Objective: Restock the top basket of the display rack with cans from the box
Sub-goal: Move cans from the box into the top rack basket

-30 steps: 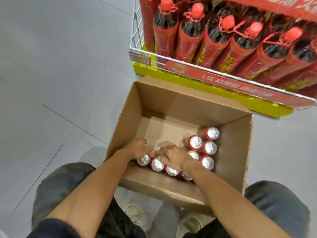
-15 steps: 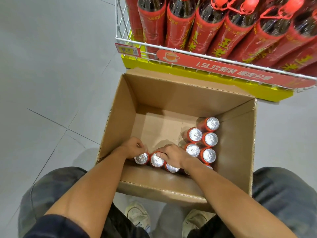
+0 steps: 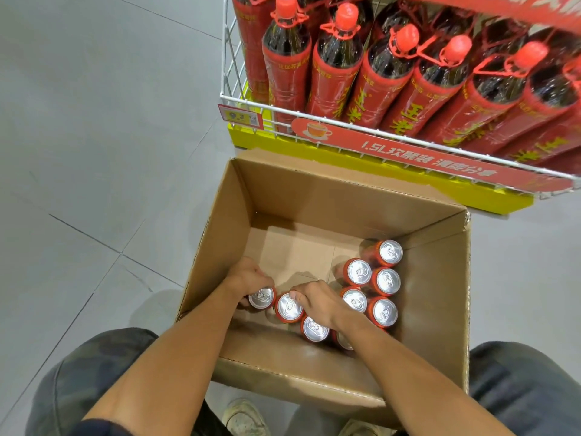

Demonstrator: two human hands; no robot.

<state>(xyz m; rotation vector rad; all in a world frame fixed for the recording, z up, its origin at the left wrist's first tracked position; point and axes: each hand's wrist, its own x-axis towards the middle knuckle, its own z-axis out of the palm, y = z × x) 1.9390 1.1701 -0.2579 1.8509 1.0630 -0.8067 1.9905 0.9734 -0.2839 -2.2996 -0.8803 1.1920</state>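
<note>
An open cardboard box (image 3: 217, 240) stands on the floor between my knees. Several red cans with silver tops stand inside, along its near and right sides. My left hand (image 3: 248, 276) curls round the leftmost can (image 3: 262, 298) near the box's near-left corner. My right hand (image 3: 317, 298) grips the neighbouring can (image 3: 287, 308), fingers over its far side. A further can (image 3: 314, 328) sits just below my right wrist. More cans (image 3: 385, 281) cluster to the right. The top basket of the rack is out of view.
A white wire basket (image 3: 251, 103) of the display rack hangs just beyond the box, packed with tall red-labelled bottles (image 3: 336, 64). A red sign strip (image 3: 424, 155) and yellow base run along its front. Grey tiled floor (image 3: 94, 152) lies to the left.
Both hands have closed round two cans at the box's near-left. My head has tilted, so the box and rack sit lower and further right in view.
</note>
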